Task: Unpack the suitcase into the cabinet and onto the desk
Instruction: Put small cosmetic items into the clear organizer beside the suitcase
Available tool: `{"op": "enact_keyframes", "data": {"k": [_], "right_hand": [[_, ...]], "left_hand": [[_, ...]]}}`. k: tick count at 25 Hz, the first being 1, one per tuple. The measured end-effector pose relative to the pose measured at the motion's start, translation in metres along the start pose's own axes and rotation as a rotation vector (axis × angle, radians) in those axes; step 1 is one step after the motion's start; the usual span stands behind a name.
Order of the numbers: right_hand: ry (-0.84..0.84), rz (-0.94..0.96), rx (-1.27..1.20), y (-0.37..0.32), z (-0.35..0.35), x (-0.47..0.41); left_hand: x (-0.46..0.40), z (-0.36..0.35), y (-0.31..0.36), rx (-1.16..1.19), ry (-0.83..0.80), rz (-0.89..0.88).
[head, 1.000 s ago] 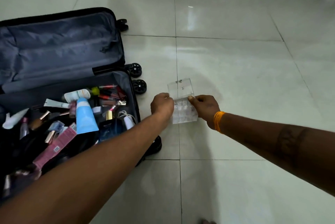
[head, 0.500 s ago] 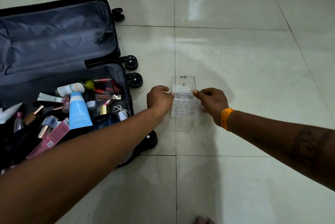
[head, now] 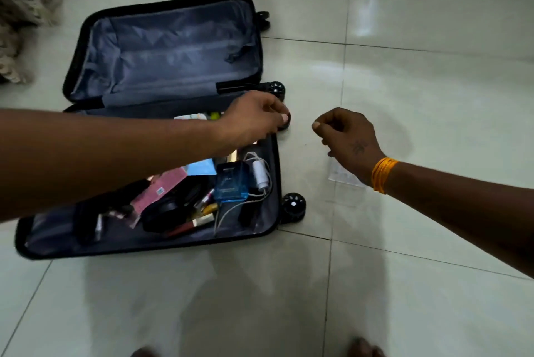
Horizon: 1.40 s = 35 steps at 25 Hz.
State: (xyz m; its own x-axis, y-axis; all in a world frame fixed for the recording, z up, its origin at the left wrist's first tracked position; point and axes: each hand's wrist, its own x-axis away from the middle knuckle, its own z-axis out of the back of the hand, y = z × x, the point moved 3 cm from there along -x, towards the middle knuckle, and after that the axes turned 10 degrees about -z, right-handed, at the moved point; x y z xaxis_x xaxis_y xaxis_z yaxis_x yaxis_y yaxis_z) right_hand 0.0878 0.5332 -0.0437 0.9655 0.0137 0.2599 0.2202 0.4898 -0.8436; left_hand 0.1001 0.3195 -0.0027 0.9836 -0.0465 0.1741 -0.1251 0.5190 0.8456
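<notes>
Suitcase (head: 161, 131) lies open; both my grips — left (head: 254, 119), right (head: 346, 137) — hang loosely curled, holding nothing. Advice: lift one item at a time — avoid snagging the white cable (head: 260, 177).

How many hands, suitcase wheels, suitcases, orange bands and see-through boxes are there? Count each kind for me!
Bare hands: 2, left hand and right hand
Round black suitcase wheels: 4, one half hidden behind the left hand
Open black fabric-lined suitcase: 1
Orange thread wristband: 1
Clear plastic box: 1
Total: 9
</notes>
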Motion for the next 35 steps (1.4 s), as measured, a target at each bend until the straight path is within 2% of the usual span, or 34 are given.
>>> {"op": "enact_keyframes", "data": {"k": [3, 7, 12, 15, 19, 23, 26, 30, 33, 35], "right_hand": [[-0.164, 0.065, 0.004, -0.03, -0.046, 0.017], [-0.32, 0.224, 0.141, -0.042, -0.096, 0.048], [-0.562, 0.467, 0.425, -0.04, -0.153, 0.077], [-0.569, 0.608, 0.695, -0.042, -0.189, 0.07], [-0.53, 0.873, 1.133, -0.047, -0.231, 0.077], [-0.507, 0.893, 1.348, -0.048, -0.251, 0.083], [-0.488, 0.874, 1.306, -0.041, -0.253, 0.072], [-0.486, 0.962, 1.095, -0.045, -0.238, 0.065], [-0.502, 0.797, 0.823, -0.061, -0.22, 0.06], [-0.424, 0.677, 0.709, -0.068, -0.202, 0.044]], "left_hand": [[0.034, 0.04, -0.021, 0.008, -0.053, 0.079], [0.082, 0.073, -0.064, -0.135, -0.135, 0.186], [0.129, 0.073, -0.138, -0.004, -0.335, 0.5], [0.138, 0.065, -0.158, -0.098, -0.416, 0.517], [0.13, 0.074, -0.161, -0.048, -0.309, 0.473], [0.115, 0.094, -0.166, 0.0, -0.174, 0.455], [0.109, 0.097, -0.17, 0.022, -0.139, 0.446], [0.095, 0.099, -0.161, 0.053, -0.027, 0.355], [0.072, 0.106, -0.152, 0.084, 0.098, 0.267], [0.049, 0.106, -0.15, 0.065, 0.139, 0.195]]}}
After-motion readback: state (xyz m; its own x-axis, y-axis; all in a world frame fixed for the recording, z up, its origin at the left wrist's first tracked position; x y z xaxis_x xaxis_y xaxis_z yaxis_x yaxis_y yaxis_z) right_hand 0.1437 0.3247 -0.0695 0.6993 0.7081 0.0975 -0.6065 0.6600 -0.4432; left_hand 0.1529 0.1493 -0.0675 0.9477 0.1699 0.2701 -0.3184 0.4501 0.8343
